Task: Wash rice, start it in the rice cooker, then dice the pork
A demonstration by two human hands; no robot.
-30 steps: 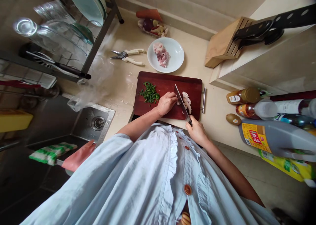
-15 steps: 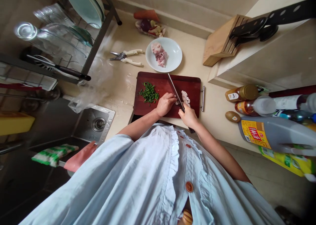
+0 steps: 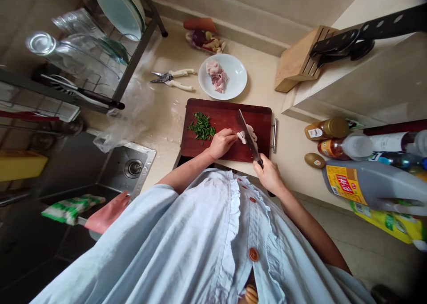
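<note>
A dark red cutting board (image 3: 227, 117) lies on the beige counter. My left hand (image 3: 222, 143) is curled with its fingertips pressed on a pale piece of meat (image 3: 241, 136) on the board. My right hand (image 3: 271, 176) is closed round the handle of a knife (image 3: 248, 135), whose blade lies across the meat just right of my left fingers. Cut pale slices (image 3: 252, 135) rest beyond the blade. Chopped green vegetable (image 3: 202, 127) is piled at the board's left end.
A white plate (image 3: 236, 68) with raw meat sits behind the board, kitchen scissors (image 3: 171, 78) to its left. A wooden knife block (image 3: 300, 59) is at back right. Sauce bottles (image 3: 360, 161) and a kiwi (image 3: 314, 160) lie right. Dish rack (image 3: 100, 41) and sink (image 3: 126, 166) stand left.
The knife slid forward across the meat half a second ago, then drew back toward me. My left hand stayed on the meat.
</note>
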